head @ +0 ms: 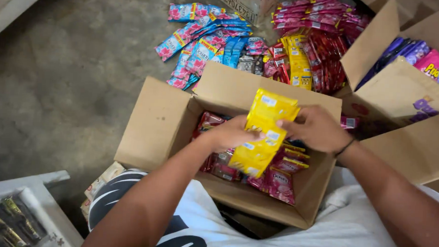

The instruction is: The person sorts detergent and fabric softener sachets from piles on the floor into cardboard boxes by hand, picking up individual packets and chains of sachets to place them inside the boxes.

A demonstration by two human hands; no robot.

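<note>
Both my hands hold a folded strip of yellow sachets [264, 132] over an open cardboard box [153, 126]. My left hand [231, 133] grips the strip's left side and my right hand [314, 127], with a dark band on the wrist, grips its right side. Under the strip, inside the box, lie red sachets [210, 122] and pink sachets [281, 185].
On the concrete floor beyond the box lie piles of pink-and-blue sachets [198, 40], yellow sachets [298, 60] and red sachets [324, 59]. Another open carton [400, 91] with purple packets [402, 49] stands at the right. A white shelf with dark-gold packets [12, 221] is at bottom left.
</note>
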